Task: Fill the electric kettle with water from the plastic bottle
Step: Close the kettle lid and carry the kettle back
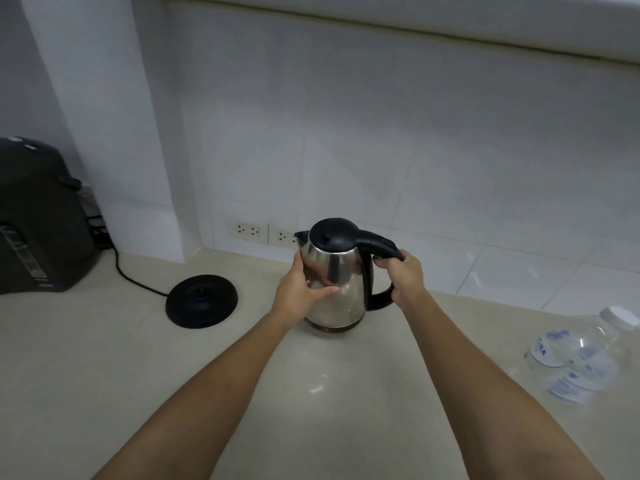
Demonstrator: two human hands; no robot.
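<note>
A steel electric kettle [341, 271] with a black lid and black handle stands on the beige counter [104, 375], off its base; its lid is closed and its spout points left. My left hand [303, 287] wraps the kettle's shiny body from the left. My right hand [405, 271] is closed around the black handle on the right. The round black kettle base [202, 301] lies on the counter to the left, its cord running off left. A clear plastic bottle [585, 358] with a white cap stands at the right edge, apart from both hands.
A large black appliance [38, 223] stands at the far left beside a white wall column. Two wall sockets [263, 233] sit low on the tiled wall behind the kettle.
</note>
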